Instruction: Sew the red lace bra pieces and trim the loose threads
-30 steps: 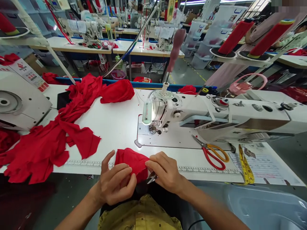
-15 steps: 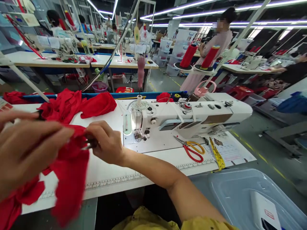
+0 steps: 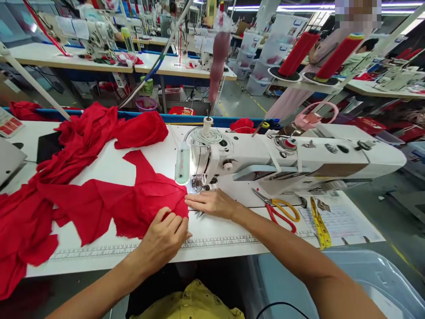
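Note:
A red fabric piece (image 3: 142, 199) lies spread on the white sewing table, its right edge close to the presser foot (image 3: 198, 182) of a white sewing machine (image 3: 262, 155). My left hand (image 3: 168, 237) is closed with curled fingers on the lower right edge of this piece. Just right of the needle area, my right hand (image 3: 212, 204) presses its fingertips on the fabric's right edge. Pointed metal tips, which look like thread snips (image 3: 199, 214), stick out beneath that palm; the rest of them is hidden.
More red fabric (image 3: 83, 141) is heaped at left. Orange-and-red-handled scissors (image 3: 279, 208) and a yellow measuring tape (image 3: 320, 223) lie right of my right hand. A clear plastic bin (image 3: 361, 266) stands below the table's right end. Red thread cones (image 3: 299, 53) rise behind the machine.
Both hands have moved right, from the cloth held up at left to the machine's needle area. The red piece now lies flat on the table. My view has shifted too.

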Available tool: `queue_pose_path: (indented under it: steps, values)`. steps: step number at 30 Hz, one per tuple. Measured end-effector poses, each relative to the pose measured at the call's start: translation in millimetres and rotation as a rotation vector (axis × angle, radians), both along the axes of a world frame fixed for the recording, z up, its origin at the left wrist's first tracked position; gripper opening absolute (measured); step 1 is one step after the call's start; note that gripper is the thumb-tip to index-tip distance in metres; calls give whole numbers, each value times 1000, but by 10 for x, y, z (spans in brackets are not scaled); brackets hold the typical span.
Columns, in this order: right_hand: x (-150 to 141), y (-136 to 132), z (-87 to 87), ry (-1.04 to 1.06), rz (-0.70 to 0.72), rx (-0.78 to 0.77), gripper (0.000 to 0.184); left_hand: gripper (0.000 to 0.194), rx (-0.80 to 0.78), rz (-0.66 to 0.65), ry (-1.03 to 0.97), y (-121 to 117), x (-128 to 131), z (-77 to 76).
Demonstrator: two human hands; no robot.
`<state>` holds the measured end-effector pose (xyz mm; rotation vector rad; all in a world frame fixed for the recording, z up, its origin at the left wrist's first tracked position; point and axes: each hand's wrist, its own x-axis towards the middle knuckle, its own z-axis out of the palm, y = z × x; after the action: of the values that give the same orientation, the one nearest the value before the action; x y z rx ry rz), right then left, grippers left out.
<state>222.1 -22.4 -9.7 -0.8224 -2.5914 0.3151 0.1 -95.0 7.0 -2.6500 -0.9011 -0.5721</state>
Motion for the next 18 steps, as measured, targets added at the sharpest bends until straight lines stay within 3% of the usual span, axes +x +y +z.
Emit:
queue_pose_path:
  steps: [3, 6, 8, 11, 13, 15, 18]
  values:
    - [53, -54, -41, -101, 86, 172, 39, 15, -41, -38, -38, 140, -28, 17]
    - [103, -114, -94, -130, 38, 201, 41, 26, -94, -54, -25, 301, -80, -79]
    - [186, -169, -124, -131, -82, 173, 37, 27, -153, -29, -33, 361, -104, -168]
    - [387, -242, -142, -165, -435, 136, 28, 23, -169, 14, -81, 405, -96, -261]
    - [523, -265, -128, -231, -627, 140, 36, 20, -151, 17, -107, 440, -65, -282]
    - [606, -273, -99, -303, -684, 182, 41, 19, -151, 9, -121, 483, -31, -277]
    - [563, -279, -53, -297, -637, 334, 32, 21, -196, 24, -128, 523, -6, -255]
